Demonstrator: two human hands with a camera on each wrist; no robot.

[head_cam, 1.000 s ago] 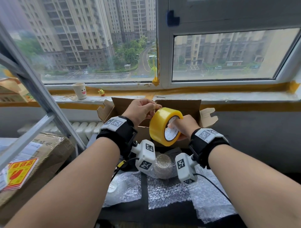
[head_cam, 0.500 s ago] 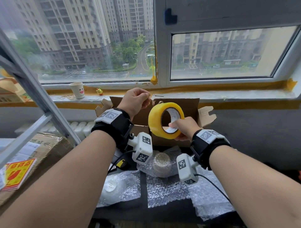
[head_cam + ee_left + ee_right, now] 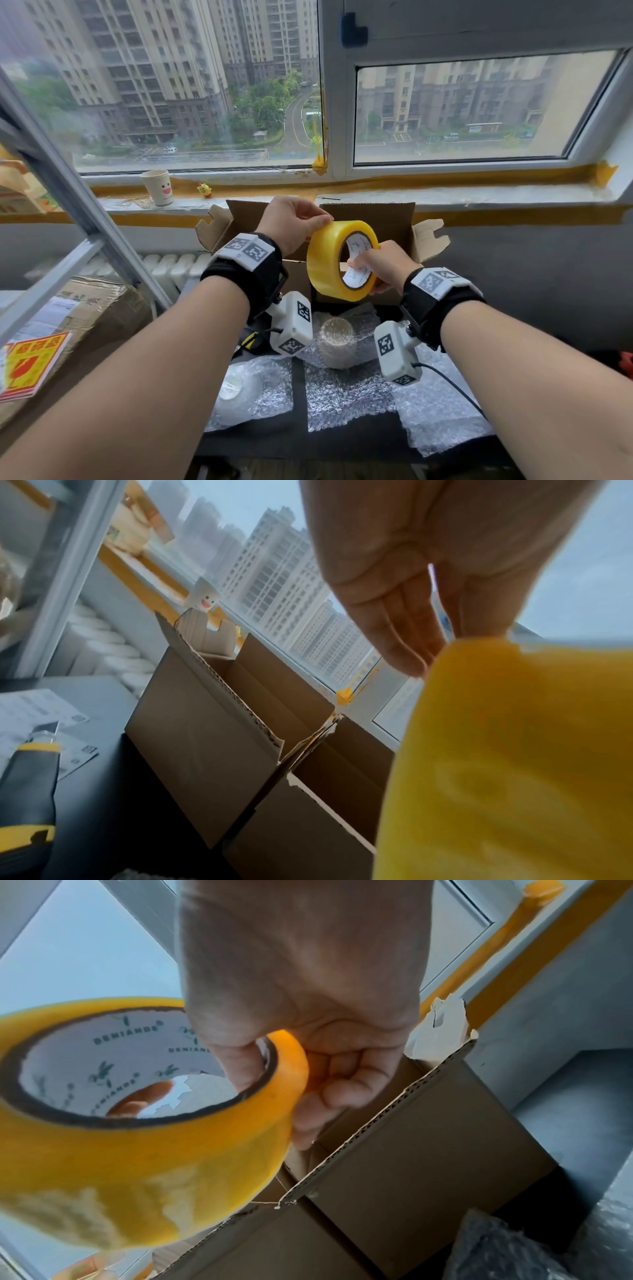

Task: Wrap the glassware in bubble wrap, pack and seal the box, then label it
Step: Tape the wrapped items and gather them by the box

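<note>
A yellow tape roll (image 3: pixel 339 260) is held up in front of the open cardboard box (image 3: pixel 376 219). My right hand (image 3: pixel 363 270) grips it, thumb inside the white core (image 3: pixel 103 1069) and fingers curled round the outside. My left hand (image 3: pixel 322 219) pinches at the top rim of the roll (image 3: pixel 514 750) with thumb and fingertips (image 3: pixel 407 656). Below my wrists a bubble-wrapped glass (image 3: pixel 337 337) stands on the dark table. A second wrapped piece (image 3: pixel 239 387) lies at the lower left. The box (image 3: pixel 205 750) has its flaps up.
Loose bubble wrap sheets (image 3: pixel 346 397) cover the near table. A black and yellow utility knife (image 3: pixel 31 777) lies on papers (image 3: pixel 34 710) left of the box. A paper cup (image 3: pixel 157 187) stands on the sill. A large carton (image 3: pixel 85 308) and a metal frame (image 3: pixel 68 205) stand left.
My left hand drew away from the roll up and to the left, then came back to its top rim. The right hand has kept its hold on the roll and raised it slightly.
</note>
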